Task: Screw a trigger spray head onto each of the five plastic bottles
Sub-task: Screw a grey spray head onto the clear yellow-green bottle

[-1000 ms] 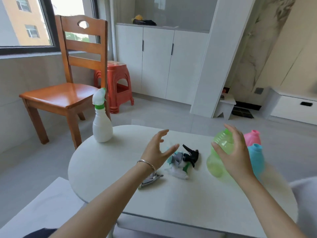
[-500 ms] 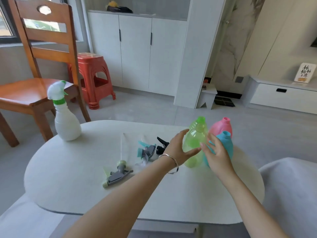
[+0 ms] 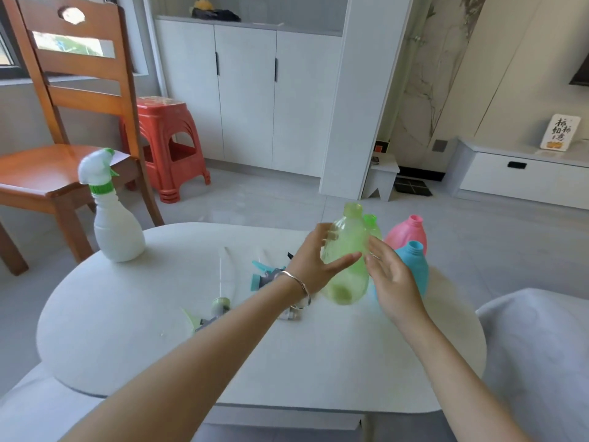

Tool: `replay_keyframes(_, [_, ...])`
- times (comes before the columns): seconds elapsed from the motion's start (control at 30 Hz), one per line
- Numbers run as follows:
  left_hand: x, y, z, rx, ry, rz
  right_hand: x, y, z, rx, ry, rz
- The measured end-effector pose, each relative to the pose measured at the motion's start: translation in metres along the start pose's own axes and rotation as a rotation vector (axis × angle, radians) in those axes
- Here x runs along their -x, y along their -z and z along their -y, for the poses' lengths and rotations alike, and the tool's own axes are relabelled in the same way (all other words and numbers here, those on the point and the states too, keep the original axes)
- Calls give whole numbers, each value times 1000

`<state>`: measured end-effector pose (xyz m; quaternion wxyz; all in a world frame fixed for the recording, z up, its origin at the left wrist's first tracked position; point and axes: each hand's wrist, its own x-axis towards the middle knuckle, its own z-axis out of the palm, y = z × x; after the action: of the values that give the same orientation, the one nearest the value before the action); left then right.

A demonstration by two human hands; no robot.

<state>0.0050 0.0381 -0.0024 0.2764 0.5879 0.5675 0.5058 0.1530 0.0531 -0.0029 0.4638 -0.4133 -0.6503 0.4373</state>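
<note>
We are looking at a white cabinet (image 3: pixel 248 97); a red stool (image 3: pixel 162 122) is standing left of it, a wooden chair (image 3: pixel 47 173) farther left, grey floor (image 3: pixel 255 199) spreading before it.

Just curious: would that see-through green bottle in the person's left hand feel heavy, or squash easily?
Probably very light: the translucent green bottle looks empty. Its thin see-through wall likely gives a little under the left hand gripping it. Being so light, a nudge might topple it once set down.

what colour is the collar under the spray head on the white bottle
Green: the collar on the white bottle, seen in the head view.
</note>
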Motion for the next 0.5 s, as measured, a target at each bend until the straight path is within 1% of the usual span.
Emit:
replay_keyframes(0.13, [10, 53, -20, 63, 2, -18, 5, -28, 16, -72, 29, 78])
replay_keyframes(0.27, [29, 104, -20, 0, 26, -41, 14, -61, 29, -108, 37, 211])
replay_keyframes(0.37, [49, 140, -10, -29, 68, -80, 23, -89, 33, -49, 33, 298])
replay_keyframes(0.5, [75, 179, 8, 29, 124, -171, 32, -120, 30, 63, 63, 415])
